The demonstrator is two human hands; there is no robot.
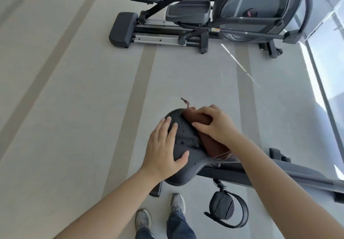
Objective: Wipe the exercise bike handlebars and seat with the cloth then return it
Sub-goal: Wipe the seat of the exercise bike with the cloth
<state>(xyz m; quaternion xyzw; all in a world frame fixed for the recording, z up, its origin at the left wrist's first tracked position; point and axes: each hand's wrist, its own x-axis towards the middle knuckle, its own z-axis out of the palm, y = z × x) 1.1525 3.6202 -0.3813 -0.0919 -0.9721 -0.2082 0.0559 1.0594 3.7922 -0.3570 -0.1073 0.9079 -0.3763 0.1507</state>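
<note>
Lying under fingers (197,110) of the right hand (216,127), cloth (214,145) on seat (186,140).

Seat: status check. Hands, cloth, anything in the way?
Left hand flat on seat, steadying. Right hand pressing brown cloth onto seat. Nothing seen blocking the wipe.

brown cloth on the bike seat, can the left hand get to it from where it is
Probably yes. The left hand lies flat on the black bike seat beside the brown cloth, only bare seat between them; the right hand pressing on the cloth covers part of it.
</note>
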